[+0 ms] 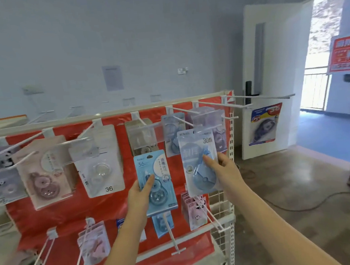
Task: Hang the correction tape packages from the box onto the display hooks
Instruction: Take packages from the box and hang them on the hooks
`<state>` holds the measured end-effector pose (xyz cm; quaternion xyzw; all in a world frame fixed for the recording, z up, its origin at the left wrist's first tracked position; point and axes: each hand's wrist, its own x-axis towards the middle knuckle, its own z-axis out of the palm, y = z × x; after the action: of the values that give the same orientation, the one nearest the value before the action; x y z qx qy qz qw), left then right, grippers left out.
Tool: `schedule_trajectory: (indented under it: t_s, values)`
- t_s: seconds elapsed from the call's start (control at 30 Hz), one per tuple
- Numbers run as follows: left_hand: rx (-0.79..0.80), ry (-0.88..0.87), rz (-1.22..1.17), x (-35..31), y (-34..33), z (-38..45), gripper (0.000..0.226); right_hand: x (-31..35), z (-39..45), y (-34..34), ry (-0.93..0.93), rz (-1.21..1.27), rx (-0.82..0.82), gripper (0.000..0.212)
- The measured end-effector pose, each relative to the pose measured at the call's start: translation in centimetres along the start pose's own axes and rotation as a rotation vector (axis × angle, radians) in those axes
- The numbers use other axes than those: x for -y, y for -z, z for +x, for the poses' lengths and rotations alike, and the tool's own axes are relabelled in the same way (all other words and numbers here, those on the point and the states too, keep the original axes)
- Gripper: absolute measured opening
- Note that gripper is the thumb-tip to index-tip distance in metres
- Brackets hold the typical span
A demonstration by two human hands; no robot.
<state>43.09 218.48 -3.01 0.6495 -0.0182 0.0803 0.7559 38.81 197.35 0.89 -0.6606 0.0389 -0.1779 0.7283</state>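
Note:
My left hand (140, 196) grips a light blue correction tape package marked 36 (155, 182) by its left edge, holding it upright before the red display rack (117, 204). My right hand (223, 170) pinches a pale blue package marked 30m (198, 158) by its right edge, thumb on the front. The top of this package sits level with the end of a white upper-row hook (229, 117), where similar blue packages (173, 132) hang behind. The box is not in view.
Pink, white and lilac packages hang on other upper hooks (43, 172). Long bare white hooks (172, 235) jut toward me from the lower row, with small packages (195, 211) behind. An open white door (271, 76) stands at the right, and a cable (301, 205) lies on the floor.

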Motion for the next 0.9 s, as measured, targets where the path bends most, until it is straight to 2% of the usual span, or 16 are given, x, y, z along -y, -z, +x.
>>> schedule_trajectory:
  t_s: [0.13, 0.27, 0.37, 0.57, 0.7, 0.8, 0.9]
  values:
    - [-0.007, -0.002, -0.004, 0.7, -0.8, 0.8, 0.026, -0.4, 0.5, 0.8, 0.008, 0.014, -0.033, 0.035]
    - [-0.029, 0.000, -0.017, 0.8, -1.4, 1.2, 0.021, -0.2, 0.9, 1.3, 0.057, -0.007, -0.017, 0.021]
    - [-0.058, -0.016, -0.029, 0.8, -1.9, 1.0, 0.010, -0.1, 0.5, 1.7, 0.072, 0.010, -0.003, 0.021]
    - [-0.115, -0.012, -0.025, 1.2, -2.7, 1.2, 0.010, 0.9, 0.8, 2.3, 0.149, 0.044, 0.045, 0.035]
    - [-0.154, -0.008, -0.013, 1.6, -3.2, 1.6, 0.020, 1.0, 1.8, 2.5, 0.118, 0.003, 0.086, 0.019]
    - [-0.169, -0.006, -0.021, 1.9, -3.5, 1.7, 0.025, 0.7, 2.1, 2.7, 0.099, 0.003, 0.095, 0.019]
    - [-0.195, -0.006, -0.030, 1.9, -3.7, 2.0, 0.018, 0.5, 2.0, 2.9, 0.080, 0.035, 0.103, 0.016]
